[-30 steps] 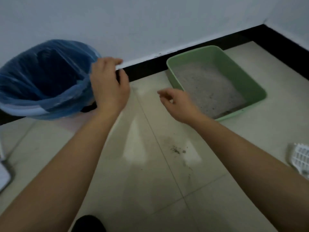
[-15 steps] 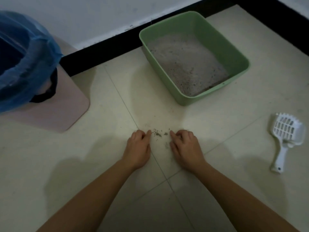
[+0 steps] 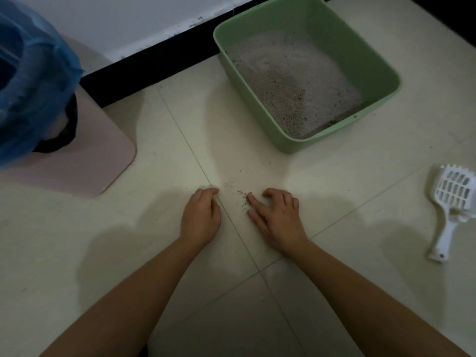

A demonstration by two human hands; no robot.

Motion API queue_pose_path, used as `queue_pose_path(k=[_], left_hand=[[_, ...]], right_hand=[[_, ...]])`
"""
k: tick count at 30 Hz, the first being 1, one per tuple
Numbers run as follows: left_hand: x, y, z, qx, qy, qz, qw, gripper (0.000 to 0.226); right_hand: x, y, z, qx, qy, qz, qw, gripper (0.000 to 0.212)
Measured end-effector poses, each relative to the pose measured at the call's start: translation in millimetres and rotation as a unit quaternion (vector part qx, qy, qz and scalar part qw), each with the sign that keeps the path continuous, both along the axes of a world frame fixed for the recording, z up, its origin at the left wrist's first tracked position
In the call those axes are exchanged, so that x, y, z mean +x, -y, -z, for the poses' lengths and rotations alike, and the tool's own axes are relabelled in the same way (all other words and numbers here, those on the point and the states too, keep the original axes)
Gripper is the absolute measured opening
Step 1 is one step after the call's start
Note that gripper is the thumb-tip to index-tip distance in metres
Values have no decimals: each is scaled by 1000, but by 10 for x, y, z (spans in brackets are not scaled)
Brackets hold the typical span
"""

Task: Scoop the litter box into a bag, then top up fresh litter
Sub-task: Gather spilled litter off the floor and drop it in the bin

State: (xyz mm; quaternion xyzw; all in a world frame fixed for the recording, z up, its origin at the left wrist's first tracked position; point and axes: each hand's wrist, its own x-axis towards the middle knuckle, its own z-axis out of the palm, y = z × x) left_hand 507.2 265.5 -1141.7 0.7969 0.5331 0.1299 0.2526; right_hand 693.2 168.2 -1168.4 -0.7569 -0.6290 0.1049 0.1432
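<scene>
Spilled litter grains (image 3: 243, 197) seen on floor tile (image 3: 334, 181), between both hands, nearer right. Left hand (image 3: 201, 215) curled loosely, nothing held, fingertips just left of grains. Right hand (image 3: 278, 215) spread flat, nothing held, index finger touching grains. Litter box (image 3: 360, 55) placed far right; blue bag (image 3: 38, 81) far left. Scoop (image 3: 453, 197) laid well right, handle pointed near; right hand judged closer.

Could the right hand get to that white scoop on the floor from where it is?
Probably yes. The right hand rests on the floor by the spilled litter, and only bare tile lies between it and the scoop off to its right.
</scene>
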Motion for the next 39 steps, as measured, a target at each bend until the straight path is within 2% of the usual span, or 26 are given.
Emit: queue_pose_path(k=[5, 9, 14, 19, 22, 25, 28, 31, 34, 37, 39], left_hand=[[5, -48, 38, -17, 3, -23, 1000, 28], [17, -59, 59, -27, 10, -44, 999, 27], [25, -68, 68, -30, 13, -49, 998, 26], [51, -87, 29, -59, 42, -83, 994, 28], [34, -115, -12, -91, 59, -98, 989, 29], [-6, -191, -64, -113, 45, -91, 988, 28], [-79, -391, -201, -108, 18, -88, 990, 32], [-156, -666, -585, 7, 32, -106, 994, 31], [-220, -924, -1220, 164, 109, -106, 975, 26], [-386, -1129, -1922, 325, 202, -102, 918, 23], [-617, -1266, -2314, 406, 233, -122, 875, 24]], right_hand=[[-3, -145, 1, 23, -47, 56, 997, 44], [36, -211, 33, 52, -70, 34, 996, 29], [64, -297, 90, 92, -108, -6, 990, 23], [35, -423, 107, 92, -122, -62, 986, 16], [26, -483, 120, 65, -88, -103, 989, 19], [102, -605, 45, -1, -72, -130, 989, 19], [236, -802, -212, -45, -108, -36, 992, 22], [283, -1076, -630, -8, -150, 48, 987, 27], [59, -1506, -1144, 63, -193, 50, 978, 27], [-339, -2035, -1735, 140, -245, 21, 959, 24], [-679, -2373, -2121, 194, -266, -11, 944, 23]])
